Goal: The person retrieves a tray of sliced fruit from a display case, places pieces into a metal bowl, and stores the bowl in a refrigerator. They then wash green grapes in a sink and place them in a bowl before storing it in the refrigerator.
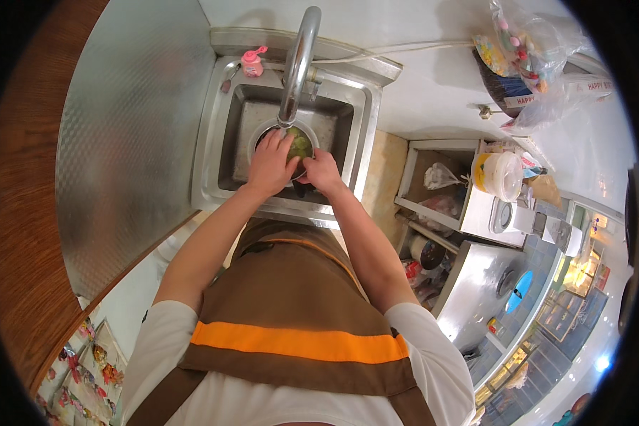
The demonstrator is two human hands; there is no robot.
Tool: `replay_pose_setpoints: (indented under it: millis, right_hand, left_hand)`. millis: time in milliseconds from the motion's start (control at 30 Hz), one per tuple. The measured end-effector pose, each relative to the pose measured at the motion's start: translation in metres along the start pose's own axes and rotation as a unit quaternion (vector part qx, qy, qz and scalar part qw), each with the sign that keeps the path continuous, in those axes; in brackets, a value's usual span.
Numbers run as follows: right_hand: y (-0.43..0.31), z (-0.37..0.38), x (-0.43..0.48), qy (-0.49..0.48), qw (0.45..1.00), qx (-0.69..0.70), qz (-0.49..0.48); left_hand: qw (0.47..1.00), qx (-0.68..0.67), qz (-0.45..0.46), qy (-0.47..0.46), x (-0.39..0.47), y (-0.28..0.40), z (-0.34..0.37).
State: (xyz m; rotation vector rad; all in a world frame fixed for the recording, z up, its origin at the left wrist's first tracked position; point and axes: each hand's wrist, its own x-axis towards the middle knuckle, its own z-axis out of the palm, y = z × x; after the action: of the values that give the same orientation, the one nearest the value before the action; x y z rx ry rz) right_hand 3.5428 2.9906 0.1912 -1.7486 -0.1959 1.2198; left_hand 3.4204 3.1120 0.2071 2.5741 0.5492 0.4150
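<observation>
Inside the stainless steel sink (pixel 205 154), a round metal pot (pixel 316 140) stands under the spout of the curved chrome faucet (pixel 301 58). Some green food (pixel 300 142), its kind unclear, lies in the pot. My left hand (pixel 269 164) reaches over the pot's left side, fingers spread and fingertips below the spout, its thumb near the green food. On the near right side, my right hand (pixel 322 169) grips the pot's rim. A dark part (pixel 301 189), perhaps a handle, shows between my wrists. Water appears to run from the spout onto my left fingertips.
A pink pump bottle (pixel 252 64) and a small brush-like tool (pixel 230 79) sit on the sink's back left ledge. A metal panel (pixel 138 133) rises at left. To the right are a shelf unit (pixel 442 144), a plastic tub (pixel 498 175) and hanging plastic bags (pixel 532 58).
</observation>
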Motion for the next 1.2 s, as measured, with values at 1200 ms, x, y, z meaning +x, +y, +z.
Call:
replay_pose_setpoints:
  millis: [1200]
  right_hand:
    - [-0.120,-0.054,-0.054,0.149,0.806,-0.564,-0.099]
  left_hand:
    - [0.933,-0.300,-0.155,0.124,0.043,0.083,0.047]
